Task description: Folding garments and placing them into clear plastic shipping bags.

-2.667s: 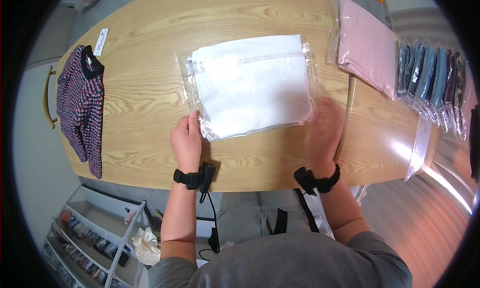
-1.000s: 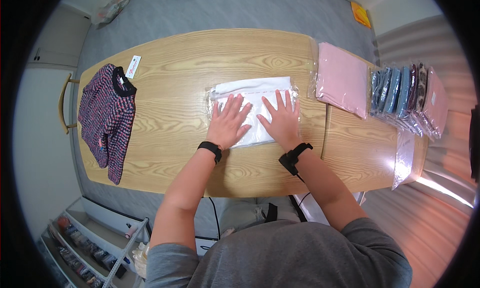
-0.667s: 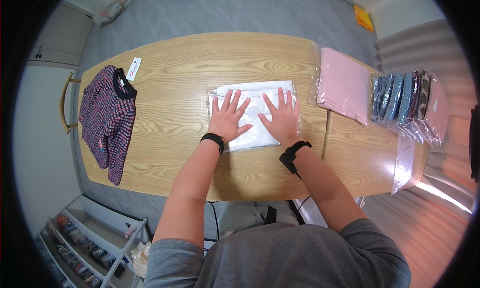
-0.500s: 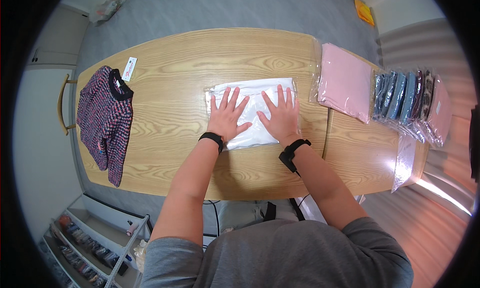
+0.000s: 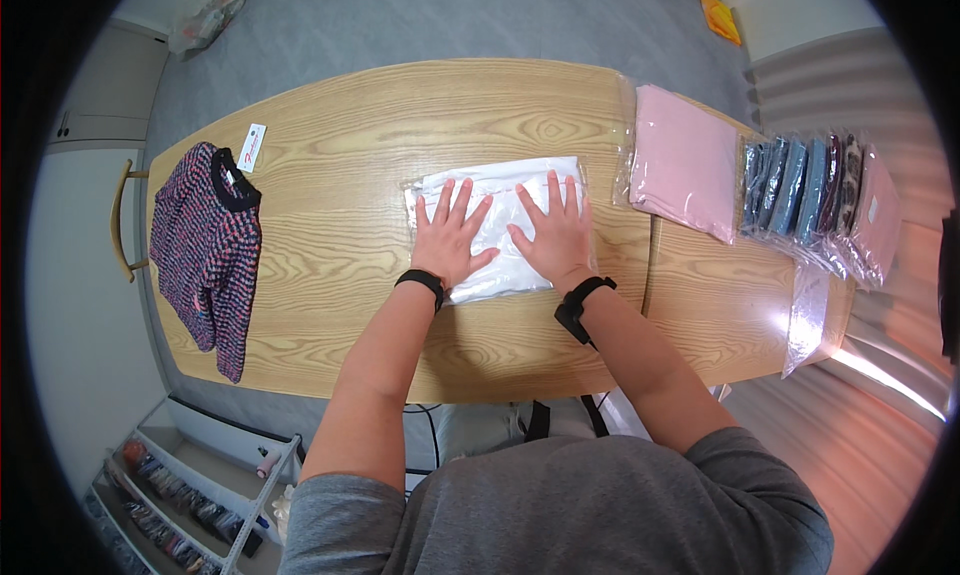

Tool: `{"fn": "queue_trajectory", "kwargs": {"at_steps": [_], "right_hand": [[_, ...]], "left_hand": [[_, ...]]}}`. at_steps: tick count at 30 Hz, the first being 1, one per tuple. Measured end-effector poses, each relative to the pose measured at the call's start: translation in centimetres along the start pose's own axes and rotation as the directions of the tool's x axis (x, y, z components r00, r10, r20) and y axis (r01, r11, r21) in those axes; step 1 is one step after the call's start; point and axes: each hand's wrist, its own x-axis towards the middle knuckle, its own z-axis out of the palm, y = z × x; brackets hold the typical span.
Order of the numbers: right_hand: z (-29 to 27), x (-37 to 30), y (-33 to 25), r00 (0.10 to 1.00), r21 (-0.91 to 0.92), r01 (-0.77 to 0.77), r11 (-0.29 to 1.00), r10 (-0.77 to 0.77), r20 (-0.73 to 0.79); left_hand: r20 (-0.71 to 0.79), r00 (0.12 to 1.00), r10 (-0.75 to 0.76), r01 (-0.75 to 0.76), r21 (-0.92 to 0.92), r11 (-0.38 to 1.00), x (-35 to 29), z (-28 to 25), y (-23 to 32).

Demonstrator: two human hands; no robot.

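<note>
1. I see the left hand (image 5: 447, 243) spread flat on the left half of a bagged white cloth (image 5: 497, 217).
2. The right hand (image 5: 557, 240), splayed just as wide, rests on the right half.
3. The cloth lies on the worktop (image 5: 330, 245), between a speckled sweater (image 5: 205, 250) and a pink packet (image 5: 685, 160).

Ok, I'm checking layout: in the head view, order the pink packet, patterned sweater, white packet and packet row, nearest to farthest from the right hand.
1. White packet: under the right hand.
2. Pink packet: right of that hand.
3. Packet row: farther right.
4. Patterned sweater: far left.
</note>
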Motion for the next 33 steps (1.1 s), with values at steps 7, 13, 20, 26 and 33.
{"fn": "queue_trajectory", "kwargs": {"at_steps": [7,13,20,26,33], "right_hand": [[-0.7,-0.3,-0.5,0.998,-0.036,0.003,0.999,-0.005,-0.068],[0.3,-2.8,-3.4,0.995,0.062,0.1,0.993,-0.097,-0.038],[0.3,-2.3,-2.4,0.995,0.098,0.096,0.99,-0.094,-0.03],[0.0,-1.9,-0.1,0.996,0.0,0.092,0.996,-0.092,-0.013],[-0.2,-1.0,0.2,0.995,0.017,0.089,0.996,-0.09,0.043]], "left_hand": [[-0.033,0.999,0.008,-0.008,-0.017,1.0,-0.3,0.4,-0.1],[-0.046,0.998,0.033,-0.037,-0.072,0.997,-0.4,-1.7,-0.7],[-0.096,0.992,0.086,-0.098,-0.128,0.987,-2.6,-1.2,1.9],[-0.029,0.997,-0.078,0.077,-0.025,0.997,-2.4,0.6,1.5],[-0.048,0.996,-0.076,0.074,-0.028,0.997,-1.8,0.9,1.3]]}}
